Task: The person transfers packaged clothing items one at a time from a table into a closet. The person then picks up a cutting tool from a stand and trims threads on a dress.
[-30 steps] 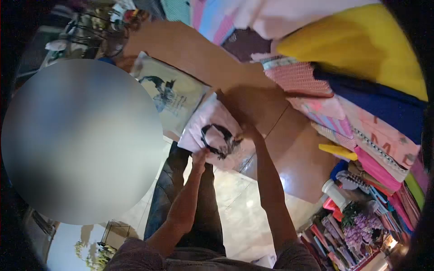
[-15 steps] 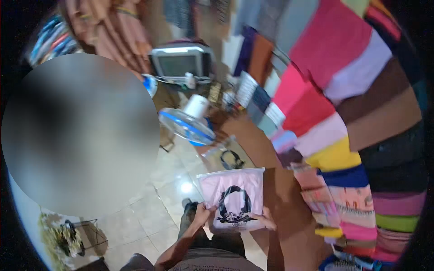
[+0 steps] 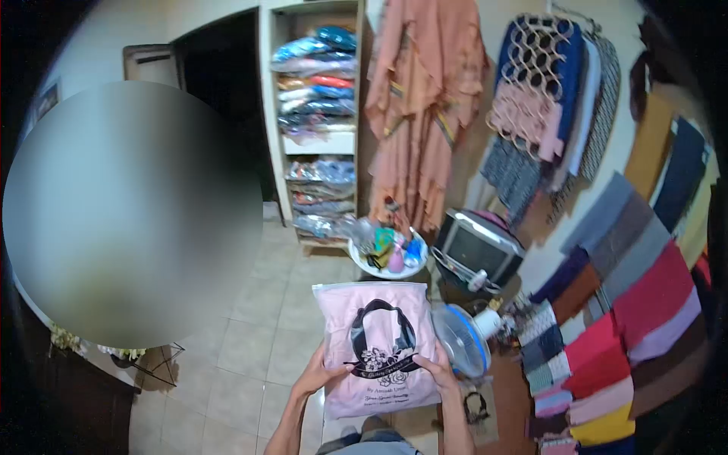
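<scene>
A clear zip plastic bag (image 3: pixel 383 307) with folded pink cloth inside is held upright in front of me. A black ring-shaped print with flowers and lettering covers its front. My left hand (image 3: pixel 324 371) grips the bag's left side, with the thumb on the front. At the right side my right hand (image 3: pixel 437 371) holds it the same way, thumb pressed on the print. The other fingers of both hands are hidden behind the bag. Beyond my right hand, a similar plastic bag (image 3: pixel 478 402) with a black print lies on a brown surface.
A fan (image 3: pixel 464 341) with a blue rim stands just right of the bag. Behind are a round white tray (image 3: pixel 371 267) with small items, a television (image 3: pixel 479 246) and a shelf (image 3: pixel 318 144) of packed goods. Folded fabrics (image 3: pixel 607 349) hang along the right. A blurred circle hides the left.
My view has turned up and to the left, bringing the shelf and doorway into sight. Both hands have kept hold of the bag, which now appears larger and closer.
</scene>
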`<state>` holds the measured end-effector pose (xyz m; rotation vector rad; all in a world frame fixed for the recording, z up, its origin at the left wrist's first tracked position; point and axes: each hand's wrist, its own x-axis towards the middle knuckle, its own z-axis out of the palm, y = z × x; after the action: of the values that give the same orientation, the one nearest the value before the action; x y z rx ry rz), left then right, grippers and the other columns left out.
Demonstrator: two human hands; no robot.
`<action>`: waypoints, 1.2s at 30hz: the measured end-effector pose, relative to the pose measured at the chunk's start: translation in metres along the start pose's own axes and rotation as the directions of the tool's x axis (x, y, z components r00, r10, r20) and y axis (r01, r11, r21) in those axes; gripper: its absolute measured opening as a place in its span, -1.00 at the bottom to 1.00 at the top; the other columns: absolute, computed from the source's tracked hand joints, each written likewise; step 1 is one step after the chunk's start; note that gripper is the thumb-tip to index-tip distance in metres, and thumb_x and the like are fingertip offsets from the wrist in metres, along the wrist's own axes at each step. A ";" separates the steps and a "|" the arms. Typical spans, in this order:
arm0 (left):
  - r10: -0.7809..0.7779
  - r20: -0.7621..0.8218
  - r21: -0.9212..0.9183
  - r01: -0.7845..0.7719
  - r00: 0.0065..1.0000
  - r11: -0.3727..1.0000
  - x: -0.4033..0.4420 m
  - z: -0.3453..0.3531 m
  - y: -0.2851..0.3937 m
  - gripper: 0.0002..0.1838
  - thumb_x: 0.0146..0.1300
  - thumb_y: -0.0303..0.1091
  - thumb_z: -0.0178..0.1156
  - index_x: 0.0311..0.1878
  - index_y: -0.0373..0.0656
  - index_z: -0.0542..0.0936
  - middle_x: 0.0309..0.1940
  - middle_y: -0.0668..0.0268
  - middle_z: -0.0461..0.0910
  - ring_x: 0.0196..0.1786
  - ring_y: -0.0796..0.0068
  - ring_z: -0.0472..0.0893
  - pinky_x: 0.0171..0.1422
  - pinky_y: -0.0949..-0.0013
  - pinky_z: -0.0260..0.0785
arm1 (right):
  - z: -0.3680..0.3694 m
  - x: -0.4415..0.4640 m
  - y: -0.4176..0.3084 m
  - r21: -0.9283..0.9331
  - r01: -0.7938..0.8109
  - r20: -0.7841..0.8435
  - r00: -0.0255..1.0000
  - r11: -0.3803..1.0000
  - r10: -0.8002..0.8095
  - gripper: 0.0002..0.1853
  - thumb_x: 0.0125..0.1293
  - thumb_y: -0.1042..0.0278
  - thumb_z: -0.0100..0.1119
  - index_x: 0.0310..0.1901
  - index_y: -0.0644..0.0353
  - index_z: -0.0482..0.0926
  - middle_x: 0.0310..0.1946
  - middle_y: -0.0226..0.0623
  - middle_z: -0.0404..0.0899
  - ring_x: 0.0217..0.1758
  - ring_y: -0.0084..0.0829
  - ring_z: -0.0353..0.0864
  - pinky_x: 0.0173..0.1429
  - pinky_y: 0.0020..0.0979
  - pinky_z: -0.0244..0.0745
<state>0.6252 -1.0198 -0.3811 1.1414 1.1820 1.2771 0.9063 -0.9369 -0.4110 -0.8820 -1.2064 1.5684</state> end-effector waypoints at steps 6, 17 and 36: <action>-0.005 -0.185 -0.183 -0.030 0.983 0.983 0.054 -0.091 0.037 -0.34 0.08 -0.48 0.36 0.26 -0.32 0.32 0.01 0.24 0.54 0.01 0.48 0.54 0.12 0.39 0.43 | 0.081 0.119 -0.022 0.093 -0.089 0.266 0.962 0.992 0.062 0.08 -0.05 0.50 0.40 0.47 0.27 -0.10 0.40 -0.21 0.10 0.42 -0.33 0.15 0.46 -0.39 0.02; 0.267 -0.372 -0.107 -0.327 0.889 0.939 0.271 -0.228 0.144 -0.57 0.16 -0.55 0.23 0.13 -0.33 0.43 -0.10 0.27 0.60 -0.10 0.52 0.59 0.05 0.43 0.45 | 0.181 0.363 -0.100 0.002 0.050 0.540 0.841 0.999 -0.044 0.24 -0.08 0.52 0.40 0.48 0.30 -0.38 0.40 -0.14 0.05 0.40 -0.33 0.15 0.44 -0.41 0.04; 0.751 0.015 0.047 -0.751 0.660 0.659 0.668 -0.469 0.473 -0.55 0.15 -0.42 0.27 0.10 -0.37 0.44 -0.11 0.19 0.60 -0.14 0.48 0.64 0.01 0.43 0.52 | 0.417 0.750 -0.346 0.129 0.671 0.454 0.615 0.730 -0.645 -0.23 0.11 0.61 0.23 0.36 0.28 0.09 0.10 -0.16 0.45 0.09 -0.39 0.54 0.16 -0.41 0.50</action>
<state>0.0966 -0.3752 0.0602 1.7723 0.7313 1.8715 0.3806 -0.3167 0.0312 -0.0019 -1.6839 1.1394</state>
